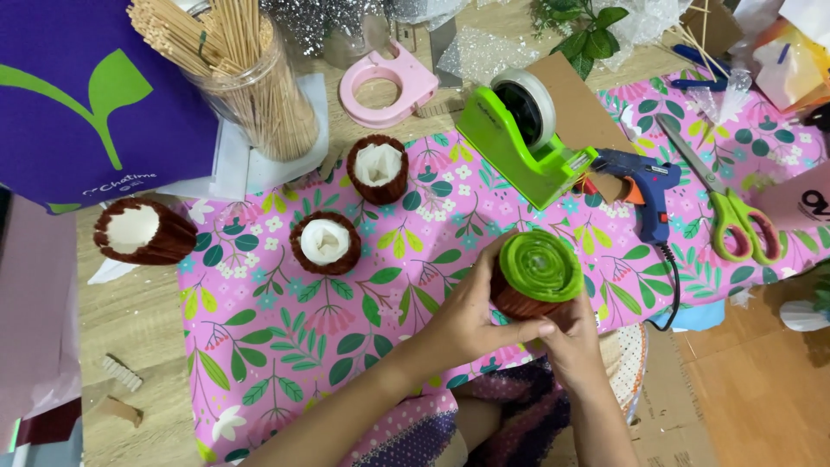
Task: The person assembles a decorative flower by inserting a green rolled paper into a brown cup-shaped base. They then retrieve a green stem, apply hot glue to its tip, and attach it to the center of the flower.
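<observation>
Over pink floral paper (380, 285), both hands, left (462, 316) and right (571, 346), clasp a green-topped brown cup (536, 277) between them.

A home craft table: green tape dispenser (526, 130) at twelve o'clock, blue glue gun (644, 183) and green-handled scissors (722, 201) at two, jar of wooden skewers (246, 78) at eleven.

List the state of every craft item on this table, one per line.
green-topped brown cup: held upright by left hand and right hand
three brown cups: standing, white paper inside
scissors: closed, lying flat
glue gun: lying on its side
tape dispenser: upright, roll loaded
jar of sticks: full
</observation>
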